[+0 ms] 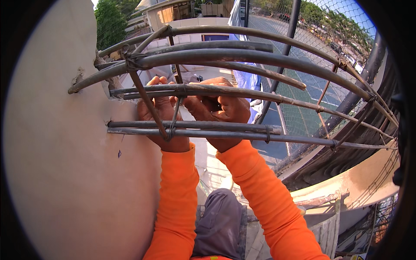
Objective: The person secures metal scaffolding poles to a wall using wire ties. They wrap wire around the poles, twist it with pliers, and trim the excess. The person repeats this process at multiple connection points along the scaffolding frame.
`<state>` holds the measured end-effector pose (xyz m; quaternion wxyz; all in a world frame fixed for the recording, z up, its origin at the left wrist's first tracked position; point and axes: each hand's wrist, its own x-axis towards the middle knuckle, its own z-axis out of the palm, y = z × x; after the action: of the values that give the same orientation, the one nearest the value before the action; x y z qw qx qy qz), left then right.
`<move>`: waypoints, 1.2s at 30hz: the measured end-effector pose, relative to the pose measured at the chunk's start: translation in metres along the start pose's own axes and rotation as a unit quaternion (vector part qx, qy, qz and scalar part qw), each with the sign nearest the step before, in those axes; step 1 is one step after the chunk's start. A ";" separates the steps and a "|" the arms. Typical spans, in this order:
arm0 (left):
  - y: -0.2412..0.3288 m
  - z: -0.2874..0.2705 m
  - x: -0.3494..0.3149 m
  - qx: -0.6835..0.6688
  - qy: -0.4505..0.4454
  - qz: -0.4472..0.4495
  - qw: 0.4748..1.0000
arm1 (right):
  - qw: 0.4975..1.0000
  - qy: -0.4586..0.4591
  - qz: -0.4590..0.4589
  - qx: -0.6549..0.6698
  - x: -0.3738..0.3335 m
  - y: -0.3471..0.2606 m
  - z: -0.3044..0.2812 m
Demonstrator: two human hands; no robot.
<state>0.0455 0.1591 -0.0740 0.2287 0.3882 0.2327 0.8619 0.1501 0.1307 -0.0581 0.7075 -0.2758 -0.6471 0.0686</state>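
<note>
A cage of steel reinforcing bars (260, 55) runs from the wall toward the right, its bars bound to stirrups (149, 104) with twisted tie wire (172, 130). My left hand (167, 112) is behind the middle bar (242, 92), close to the wall, its fingers curled in a pinch. Beside it my right hand (232, 110) is closed, thumb and fingers bent together near where a stirrup crosses that bar. Bars partly cover both hands. Whatever small thing lies between the fingers is hidden.
A smooth beige wall (65, 151) fills the left, chipped where the bars enter. Chain-link fence (320, 21) and dark posts stand at right, near a blue-white tarp (249, 80). A curved concrete edge (364, 175) lies lower right. Below is my trousered leg (219, 221).
</note>
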 end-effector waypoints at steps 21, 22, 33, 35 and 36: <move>0.040 -0.007 0.027 -0.442 -0.263 -0.362 0.777 | 0.994 0.080 -0.009 -0.073 -0.016 -0.010 0.016; 0.039 -0.007 0.031 -0.455 -0.262 -0.367 0.768 | 0.995 0.075 0.002 -0.071 -0.017 -0.010 0.017; 0.011 -0.014 0.030 -0.495 -0.382 -0.284 0.727 | 0.999 0.024 -0.026 0.013 -0.026 -0.014 0.018; 0.000 -0.016 0.027 -0.502 -0.383 -0.235 0.739 | 0.999 0.006 -0.009 0.047 -0.030 -0.015 0.019; -0.004 -0.017 0.027 -0.484 -0.380 -0.218 0.757 | 0.998 0.007 -0.014 0.055 -0.031 -0.015 0.021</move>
<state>0.0170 0.1740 -0.0716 0.6376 0.4605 -0.2429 0.5678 0.1215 0.1104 -0.0779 0.7271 -0.2280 -0.6409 0.0927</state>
